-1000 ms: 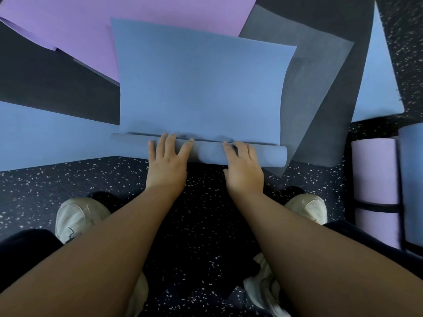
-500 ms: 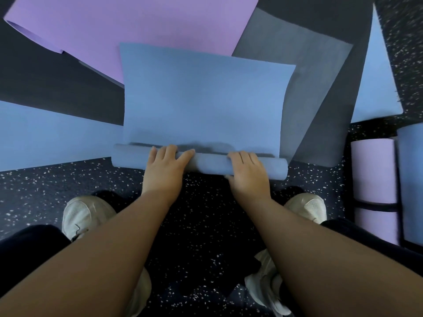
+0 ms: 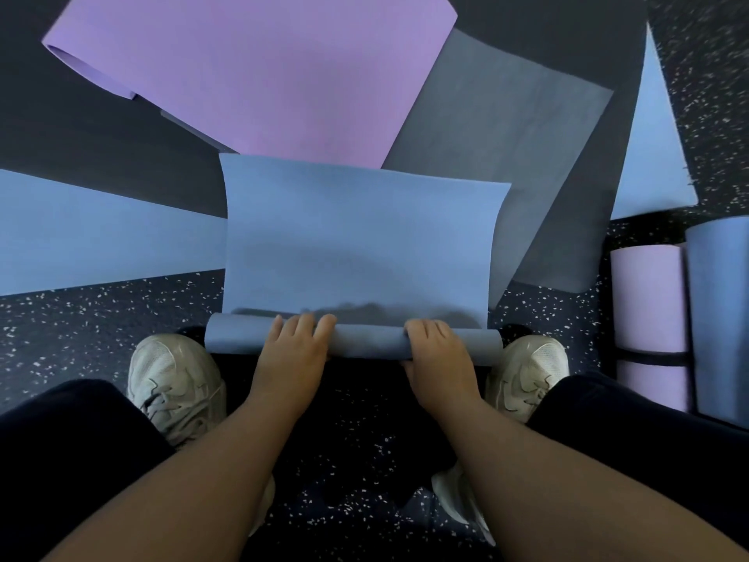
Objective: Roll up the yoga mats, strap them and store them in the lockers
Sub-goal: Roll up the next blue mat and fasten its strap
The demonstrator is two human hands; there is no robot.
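I have my left hand (image 3: 292, 350) and right hand (image 3: 435, 354) curled over the thin rolled end of the blue foam yoga mat (image 3: 356, 241), near my pale grey trainers (image 3: 178, 383), spaced apart, I judge, to keep the roll even; its flat part stretches far.

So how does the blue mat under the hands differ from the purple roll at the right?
The blue mat is only partly rolled, most of it still flat; the purple roll is fully rolled. The blue mat has no strap; the purple roll wears a dark band. Both lie on the speckled floor.
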